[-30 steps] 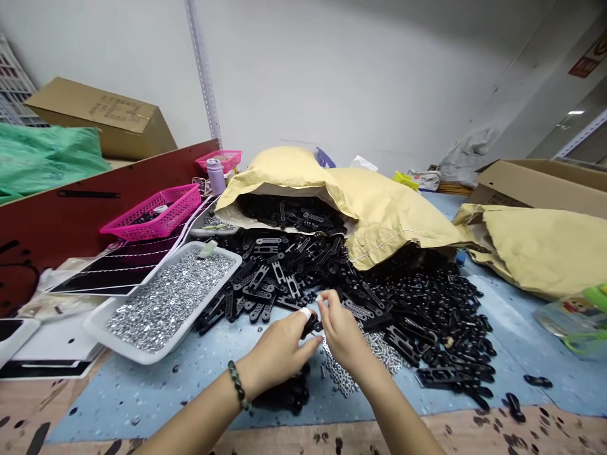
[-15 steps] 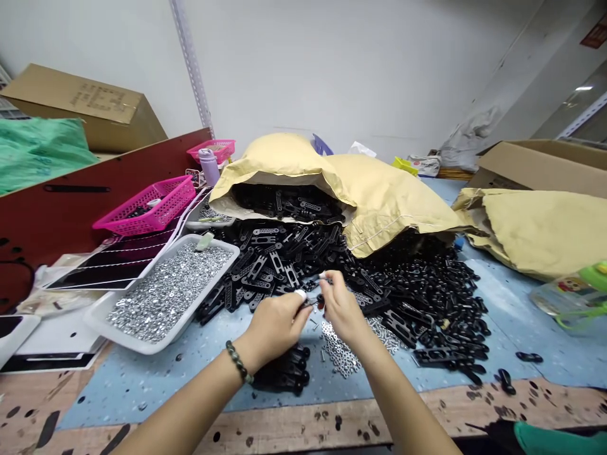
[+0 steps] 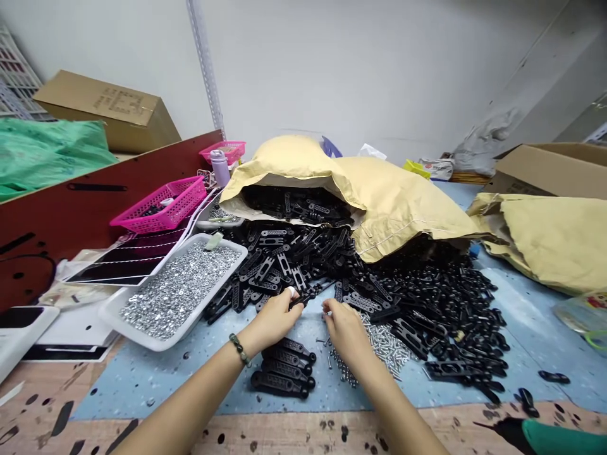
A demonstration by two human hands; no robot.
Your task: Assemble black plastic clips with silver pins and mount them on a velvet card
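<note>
Readable words or numbers: none.
Cardboard box (image 3: 107,104) at left: several lines of dark print on the top, too blurred to make out.
Green bag (image 3: 50,155): faint darker marks, not legible.
White packet (image 3: 437,168) at the back: small reddish print, too small to read.
Clear bottle (image 3: 579,313) at right: a red and yellow print, unreadable.

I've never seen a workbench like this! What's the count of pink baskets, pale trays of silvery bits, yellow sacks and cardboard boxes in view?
Pink baskets: 2
Pale trays of silvery bits: 2
Yellow sacks: 3
Cardboard boxes: 2
Total: 9
</note>
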